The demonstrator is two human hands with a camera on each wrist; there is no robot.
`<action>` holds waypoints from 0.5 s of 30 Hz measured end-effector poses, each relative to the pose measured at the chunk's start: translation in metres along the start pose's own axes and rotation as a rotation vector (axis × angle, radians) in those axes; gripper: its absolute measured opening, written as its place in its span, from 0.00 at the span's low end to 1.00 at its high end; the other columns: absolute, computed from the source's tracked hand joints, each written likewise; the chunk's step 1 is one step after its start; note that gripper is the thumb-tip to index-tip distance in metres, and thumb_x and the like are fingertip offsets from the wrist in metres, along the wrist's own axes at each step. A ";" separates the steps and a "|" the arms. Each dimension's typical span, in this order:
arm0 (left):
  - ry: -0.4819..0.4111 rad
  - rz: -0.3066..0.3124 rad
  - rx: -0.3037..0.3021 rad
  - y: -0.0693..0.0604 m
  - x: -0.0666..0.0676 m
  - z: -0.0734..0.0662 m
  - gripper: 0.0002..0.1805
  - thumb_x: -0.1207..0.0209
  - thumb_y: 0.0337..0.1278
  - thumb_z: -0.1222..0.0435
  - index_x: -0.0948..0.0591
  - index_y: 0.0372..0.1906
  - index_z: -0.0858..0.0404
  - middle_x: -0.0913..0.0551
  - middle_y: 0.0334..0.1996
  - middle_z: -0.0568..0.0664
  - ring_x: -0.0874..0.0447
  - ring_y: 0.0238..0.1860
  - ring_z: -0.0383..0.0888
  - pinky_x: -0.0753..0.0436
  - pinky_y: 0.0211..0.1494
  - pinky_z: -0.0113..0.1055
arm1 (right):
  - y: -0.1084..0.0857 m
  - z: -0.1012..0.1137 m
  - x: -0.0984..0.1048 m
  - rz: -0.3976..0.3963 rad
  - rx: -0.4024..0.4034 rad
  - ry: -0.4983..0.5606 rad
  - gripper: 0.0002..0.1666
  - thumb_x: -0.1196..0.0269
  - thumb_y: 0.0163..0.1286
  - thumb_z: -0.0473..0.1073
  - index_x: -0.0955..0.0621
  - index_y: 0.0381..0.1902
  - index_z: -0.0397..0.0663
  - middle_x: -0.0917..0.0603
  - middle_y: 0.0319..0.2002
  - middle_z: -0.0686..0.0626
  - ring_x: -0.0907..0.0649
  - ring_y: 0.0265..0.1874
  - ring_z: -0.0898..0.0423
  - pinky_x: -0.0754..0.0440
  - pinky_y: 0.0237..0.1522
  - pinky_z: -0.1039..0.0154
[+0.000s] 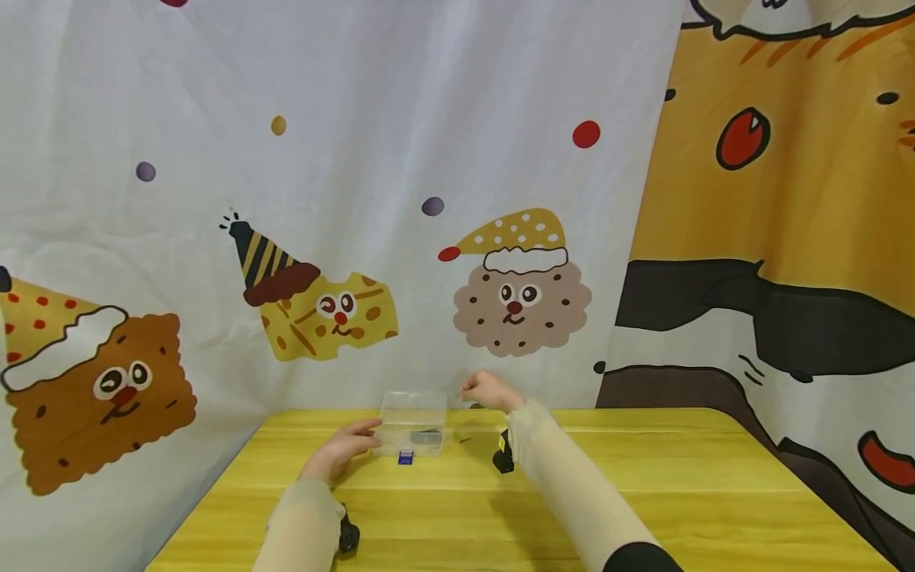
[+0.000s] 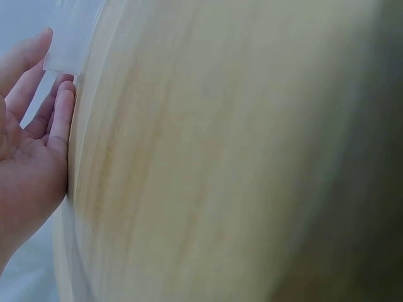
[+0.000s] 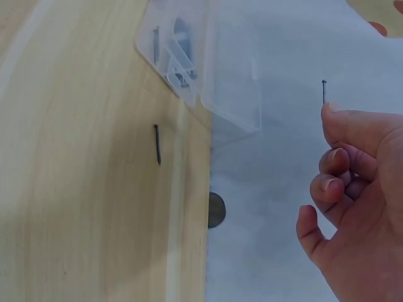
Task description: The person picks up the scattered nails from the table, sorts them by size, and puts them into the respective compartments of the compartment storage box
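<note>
A clear plastic box (image 1: 391, 438) with its lid (image 1: 415, 405) raised stands near the table's far edge. My left hand (image 1: 341, 451) holds the box's left side; in the left wrist view, the thumb (image 2: 39, 47) and the fingers lie about one corner. To the right of the box, my right hand (image 1: 492, 392) is lifted, and thumb and forefinger pinch a thin dark nail (image 3: 324, 92) upright, head up. Its lower part is hidden. Another nail (image 3: 157, 145) lies on the table beside the box. Through the box wall, several dark metal pieces (image 3: 182, 78) show.
The wooden table (image 1: 429, 516) ends at a printed cloth backdrop (image 1: 357, 159). A small blue label (image 1: 406, 457) is at the front of the box. Dark wrist devices sit under the left sleeve (image 1: 300, 524) and right sleeve (image 1: 572, 469).
</note>
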State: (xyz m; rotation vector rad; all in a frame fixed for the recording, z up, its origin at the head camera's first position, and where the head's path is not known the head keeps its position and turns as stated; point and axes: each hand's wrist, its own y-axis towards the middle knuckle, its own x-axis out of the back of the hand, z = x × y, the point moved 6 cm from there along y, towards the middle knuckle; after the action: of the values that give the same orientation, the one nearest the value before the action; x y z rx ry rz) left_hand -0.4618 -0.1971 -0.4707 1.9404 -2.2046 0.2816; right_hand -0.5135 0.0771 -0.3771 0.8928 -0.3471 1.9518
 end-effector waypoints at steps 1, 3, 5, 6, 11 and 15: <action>0.001 -0.003 -0.002 0.001 0.001 0.000 0.30 0.39 0.59 0.71 0.31 0.67 0.71 0.31 0.59 0.69 0.32 0.60 0.61 0.32 0.64 0.55 | 0.001 0.001 -0.001 -0.002 0.004 0.007 0.11 0.42 0.71 0.35 0.17 0.30 0.37 0.17 0.38 0.38 0.39 0.15 0.60 0.22 0.34 0.58; 0.002 -0.010 -0.001 0.001 0.001 -0.001 0.30 0.38 0.58 0.71 0.30 0.67 0.71 0.30 0.59 0.69 0.33 0.60 0.61 0.32 0.64 0.55 | 0.003 0.003 -0.005 0.000 0.006 0.009 0.14 0.43 0.71 0.34 0.21 0.24 0.39 0.19 0.32 0.40 0.39 0.14 0.61 0.23 0.31 0.60; 0.007 -0.012 0.001 0.001 0.002 -0.002 0.30 0.38 0.58 0.71 0.30 0.67 0.71 0.30 0.60 0.69 0.33 0.61 0.62 0.32 0.64 0.56 | 0.004 0.004 -0.009 0.010 0.006 0.016 0.18 0.43 0.71 0.34 0.26 0.19 0.41 0.23 0.25 0.43 0.41 0.13 0.61 0.29 0.24 0.63; 0.009 -0.012 0.001 0.001 0.002 -0.002 0.30 0.38 0.58 0.71 0.30 0.67 0.71 0.30 0.60 0.69 0.33 0.61 0.62 0.32 0.64 0.56 | 0.005 0.004 -0.011 0.013 0.005 0.018 0.19 0.43 0.71 0.34 0.28 0.17 0.43 0.27 0.20 0.45 0.42 0.13 0.61 0.32 0.22 0.65; 0.025 -0.007 -0.003 -0.002 0.000 -0.004 0.30 0.40 0.59 0.72 0.31 0.67 0.71 0.31 0.61 0.71 0.34 0.62 0.65 0.33 0.64 0.57 | 0.007 0.005 -0.021 0.034 0.029 0.029 0.22 0.43 0.71 0.34 0.31 0.15 0.48 0.37 0.15 0.56 0.45 0.12 0.60 0.40 0.20 0.65; 0.033 -0.014 0.001 -0.004 -0.001 -0.006 0.29 0.41 0.61 0.72 0.31 0.68 0.70 0.32 0.62 0.71 0.35 0.63 0.66 0.34 0.64 0.58 | 0.007 0.009 -0.026 0.033 0.067 0.004 0.20 0.43 0.71 0.34 0.27 0.16 0.45 0.40 0.13 0.57 0.45 0.12 0.60 0.38 0.22 0.65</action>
State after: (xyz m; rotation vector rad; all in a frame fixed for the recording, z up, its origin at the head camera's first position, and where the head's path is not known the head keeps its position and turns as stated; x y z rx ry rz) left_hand -0.4572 -0.1951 -0.4654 1.9364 -2.1701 0.3098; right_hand -0.5078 0.0514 -0.3888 0.9319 -0.2970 2.0049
